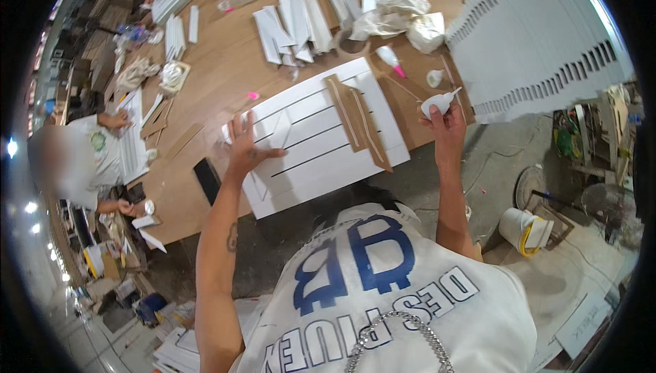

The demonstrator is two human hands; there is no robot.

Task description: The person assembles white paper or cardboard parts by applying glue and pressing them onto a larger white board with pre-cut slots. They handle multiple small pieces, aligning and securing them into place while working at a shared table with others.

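A white slatted panel (307, 158) with dark gaps between its slats lies on the table in front of me. My left hand (247, 149) rests on its left part, fingers spread. Held off to the panel's right, my right hand (445, 121) is closed around a small white squeeze bottle (439, 103) with a pointed nozzle. Two brown strips (346, 113), each with a white line along it, lie across the panel's right part. A thin white angled piece (279, 134) lies near my left fingers.
Bundles of white strips (297, 21) lie at the back beside crumpled cloth (389, 18). A white bottle with a pink tip (389, 59) is behind the panel. A black phone (206, 180) lies to its left. A large white slotted panel (540, 45) stands at right. Other people work at left.
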